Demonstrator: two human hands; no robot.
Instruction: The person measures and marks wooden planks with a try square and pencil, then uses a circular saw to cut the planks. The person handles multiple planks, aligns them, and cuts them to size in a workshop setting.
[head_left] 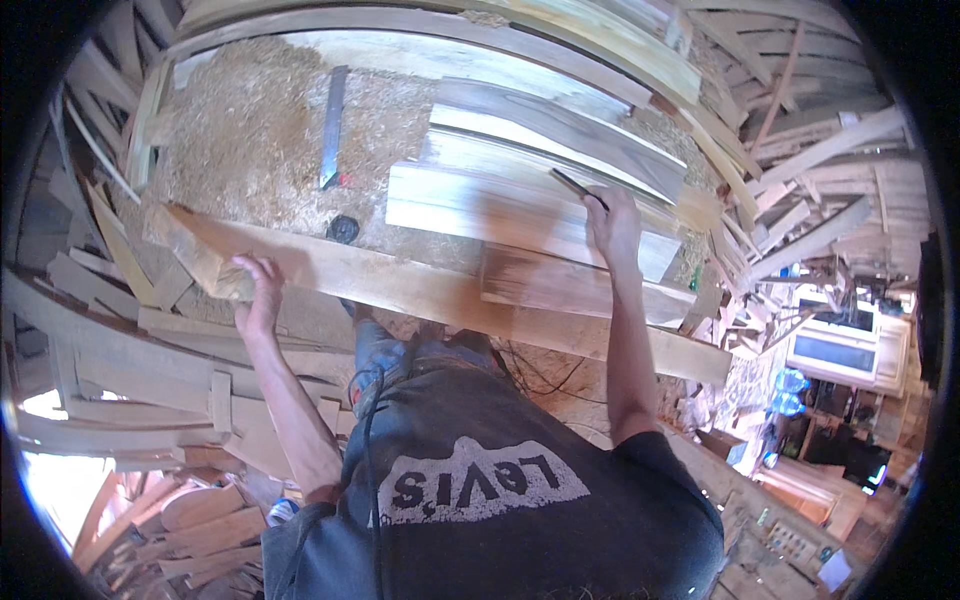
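"Thick timber (pixel 420 280) lies along the near edge of the counter (pixel 390 50), yes? What does the left hand (pixel 260 290) do?"

"Its fingers are bent around the timber's left end and have hold of it. Steady, gentle pressure seems best, so that nothing rocks."

"And past the brown board (pixel 560 283)?"

"Over the pale boards (pixel 440 203), the right hand (pixel 613 225) has its fingers closed on a dark stick (pixel 571 182), slim like a pencil. Whether the tip touches wood, I cannot tell."

"How to handle it well?"

"In my judgement: hold it lightly, rest the side of the hand on a board, look straight down at the tip."

"Farther, a metal strip (pixel 333 120) lies in the sawdust (pixel 240 110)."

"As a straight guide, maybe it is useful."
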